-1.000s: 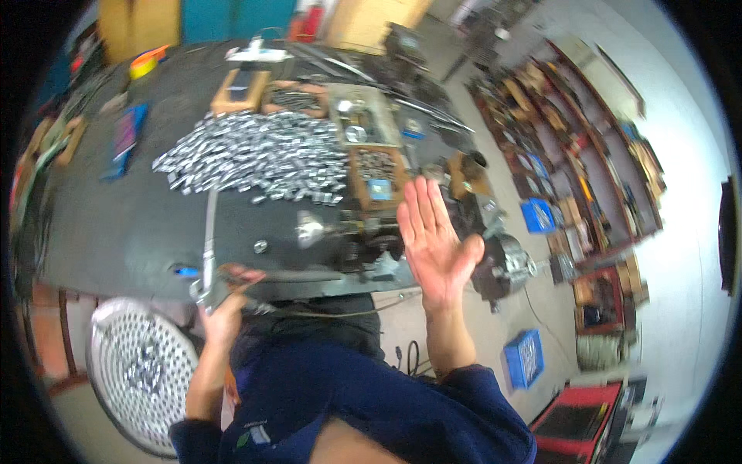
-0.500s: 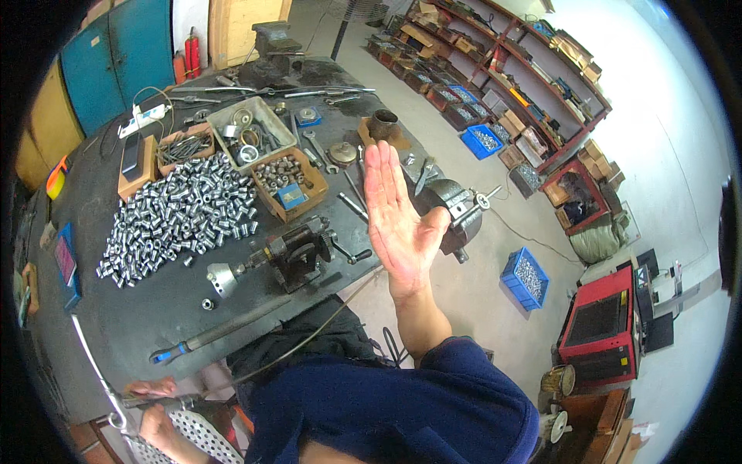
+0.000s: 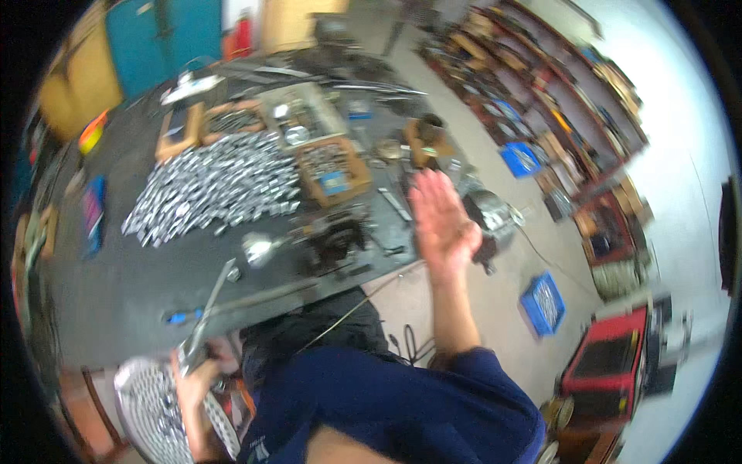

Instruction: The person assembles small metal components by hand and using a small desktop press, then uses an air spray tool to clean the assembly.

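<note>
My left hand (image 3: 199, 379) is wrapped round an air blow gun (image 3: 193, 346) at the lower left. Its long thin metal nozzle points up across the bench edge. Beside that hand sits a round perforated metal basket (image 3: 133, 377) with shiny parts inside. My right hand (image 3: 444, 226) is raised, palm showing and fingers stretched out, with nothing in it. Nearest to it is a vise (image 3: 495, 213) at the bench's right edge. A heap of small shiny metal fittings (image 3: 216, 185) covers part of the bench. Motion blurs the picture.
A dark clamping fixture with a crank (image 3: 332, 240) stands near the bench's front edge. A long blue-ended bar (image 3: 251, 301) lies before it. Behind are a cardboard box of parts (image 3: 354, 185) and a grey tray (image 3: 334, 116). A thin hose (image 3: 352, 311) passes my body.
My left hand and the air blow gun have moved up and to the right, over the basket side. The view has turned, shifting the bench rightward. My right hand stays raised and open.
</note>
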A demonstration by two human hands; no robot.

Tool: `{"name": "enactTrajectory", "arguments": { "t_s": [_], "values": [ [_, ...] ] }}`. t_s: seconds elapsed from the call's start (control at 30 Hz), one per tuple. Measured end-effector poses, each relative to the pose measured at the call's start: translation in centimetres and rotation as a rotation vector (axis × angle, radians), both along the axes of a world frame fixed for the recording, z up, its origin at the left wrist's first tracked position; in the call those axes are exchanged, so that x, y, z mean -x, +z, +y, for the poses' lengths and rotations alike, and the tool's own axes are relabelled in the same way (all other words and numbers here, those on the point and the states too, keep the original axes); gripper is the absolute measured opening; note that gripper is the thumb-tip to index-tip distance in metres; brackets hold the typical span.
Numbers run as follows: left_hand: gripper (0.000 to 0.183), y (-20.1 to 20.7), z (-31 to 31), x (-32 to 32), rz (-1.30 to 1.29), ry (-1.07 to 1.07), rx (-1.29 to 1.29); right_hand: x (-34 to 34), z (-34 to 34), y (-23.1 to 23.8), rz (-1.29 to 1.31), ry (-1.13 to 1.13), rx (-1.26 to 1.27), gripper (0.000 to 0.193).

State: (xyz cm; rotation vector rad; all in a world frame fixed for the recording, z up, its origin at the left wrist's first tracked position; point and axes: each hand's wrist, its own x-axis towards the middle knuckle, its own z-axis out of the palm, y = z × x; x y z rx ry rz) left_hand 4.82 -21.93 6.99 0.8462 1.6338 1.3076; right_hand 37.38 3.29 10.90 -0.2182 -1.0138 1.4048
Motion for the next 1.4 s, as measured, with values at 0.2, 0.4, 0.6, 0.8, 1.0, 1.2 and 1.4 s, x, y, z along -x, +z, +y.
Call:
{"name": "enactTrajectory", "arguments": {
  "t_s": [0.2,0.4,0.6,0.8,1.0,1.2,1.4],
  "values": [
    [0.017,-1.3,0.6,-0.3,-0.035,-0.056,0.093,-5.1,-0.5,-8.2,0.179,0.071,0.536,0.068],
    [0.026,-1.2,-1.3,0.6,-0.101,0.146,0.011,1.0,-1.9,0.0,0.850,0.350,0.625,0.094],
    [0.037,-0.8,-0.4,0.2,-0.049,0.125,-0.112,4.3,-3.6,5.9,0.943,0.489,0.561,0.088],
    [0.035,-0.2,0.0,-1.0,-0.097,0.043,-0.092,3.9,-3.5,6.5,1.002,0.551,0.548,0.089],
    [0.033,-0.1,0.4,-1.8,-0.082,0.039,-0.077,3.2,-3.3,6.3,1.033,0.574,0.515,0.088],
    [0.031,0.1,0.6,-1.9,-0.060,0.021,-0.044,2.8,-3.0,6.6,1.069,0.630,0.478,0.088],
    [0.035,0.1,0.6,-2.2,-0.036,-0.011,-0.078,2.7,-3.1,7.1,1.139,0.688,0.428,0.090]
  ]
}}
